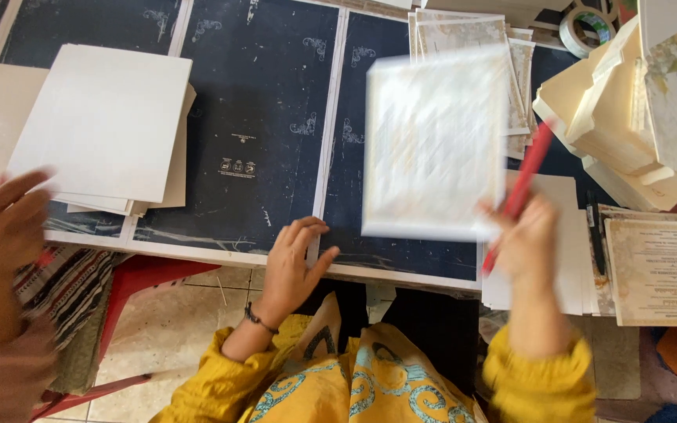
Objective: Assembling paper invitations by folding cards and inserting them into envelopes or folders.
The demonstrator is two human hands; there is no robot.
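My right hand (528,243) holds a red pen (523,188) and a pale printed card (432,145), both blurred by motion above the dark table (260,117). My left hand (291,262) rests flat on the table's near edge, fingers spread, holding nothing. A dark bead bracelet sits on that wrist. My sleeves are yellow.
A stack of blank white cards (103,125) lies at the left. Cream envelopes (628,117) pile up at the right, with printed cards (660,270) below them. A tape roll (585,27) sits at the top. Another person's hand (1,227) reaches in from the left, above a red stool (146,274).
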